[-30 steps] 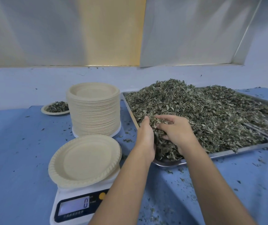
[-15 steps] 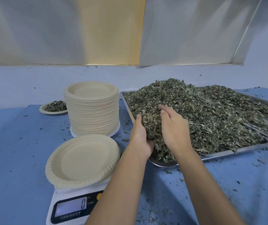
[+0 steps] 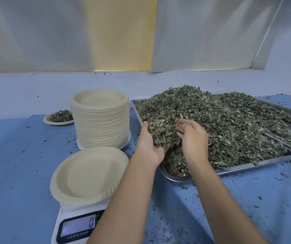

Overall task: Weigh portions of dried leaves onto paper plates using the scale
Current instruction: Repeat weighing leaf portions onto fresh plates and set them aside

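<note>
**Scooping stage of 1 portion.** The person's left hand [image 3: 150,145] and right hand [image 3: 194,140] face each other with fingers curved. Between them they cup a clump of dried leaves [image 3: 164,131] at the near corner of the heap. The left fingertips are buried in the clump. The clump looks barely clear of the heap, so the portion is judged gathered but not yet carried. The next move calls for a sideways carry to the left, palms pressed inward so that loose flakes do not drop on the blue table [image 3: 18,164]. A release over the waiting plate would follow, then trimming by pinches until the reading suits.

**Containers, largest first.**
- (a) Steel tray [image 3: 246,167], under and beyond both hands: heaped high with leaves.
- (b) A 2nd tray [image 3: 289,110], far right of the right hand: only partly in view, also holding leaves.
- (c) Stack of paper plates [image 3: 100,120], just left of the left hand: top plate bare.
- (d) Single paper plate [image 3: 88,175], left of the left forearm, on the scale [image 3: 65,215]: nothing in it, and the display [image 3: 91,222] shows 0.
- (e) Filled plate [image 3: 56,122], beyond the stack and farthest left: 1 small portion of leaves.
</note>
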Available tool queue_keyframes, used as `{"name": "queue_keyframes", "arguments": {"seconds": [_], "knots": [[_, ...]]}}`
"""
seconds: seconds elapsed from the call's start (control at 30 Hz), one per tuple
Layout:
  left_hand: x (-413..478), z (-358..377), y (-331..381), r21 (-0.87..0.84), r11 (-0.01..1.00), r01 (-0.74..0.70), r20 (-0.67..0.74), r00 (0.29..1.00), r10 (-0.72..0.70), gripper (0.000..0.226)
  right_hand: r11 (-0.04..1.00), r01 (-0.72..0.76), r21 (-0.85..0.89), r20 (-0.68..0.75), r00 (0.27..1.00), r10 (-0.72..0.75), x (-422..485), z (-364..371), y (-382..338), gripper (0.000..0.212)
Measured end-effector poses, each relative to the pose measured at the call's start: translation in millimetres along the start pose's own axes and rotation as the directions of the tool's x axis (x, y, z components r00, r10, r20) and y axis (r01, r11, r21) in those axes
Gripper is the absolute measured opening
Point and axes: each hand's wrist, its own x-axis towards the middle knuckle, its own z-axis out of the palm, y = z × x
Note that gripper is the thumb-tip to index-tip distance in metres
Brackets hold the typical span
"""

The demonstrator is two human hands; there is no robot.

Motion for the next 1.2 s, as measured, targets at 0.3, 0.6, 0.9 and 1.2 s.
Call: {"name": "queue_keyframes", "arguments": {"seconds": [0.3,0.6,0.9,1.2], "knots": [[-12,-2,15,-0.064,0.997,-0.039,0.027,0.999,0.041,0.032,0.99,-0.037,0.139,0.018,0.999,0.035,-9,15,-6,0.027],[-36,-8,42,-0.04,0.998,-0.048,0.07,0.996,0.05,0.04,0.7,-0.389,0.598,0.238,0.921,0.309,-28,44,-16,0.023],[-60,-54,79,-0.002,0.986,-0.164,0.072,0.984,0.164,0.039,0.7,-0.431,0.569,0.322,0.9,0.293,-64,93,-39,0.023],[-77,-97,103,0.009,0.986,-0.166,-0.014,0.986,0.166,0.052,0.868,-0.362,0.339,0.441,0.877,0.193,-94,123,-31,0.02]]}}
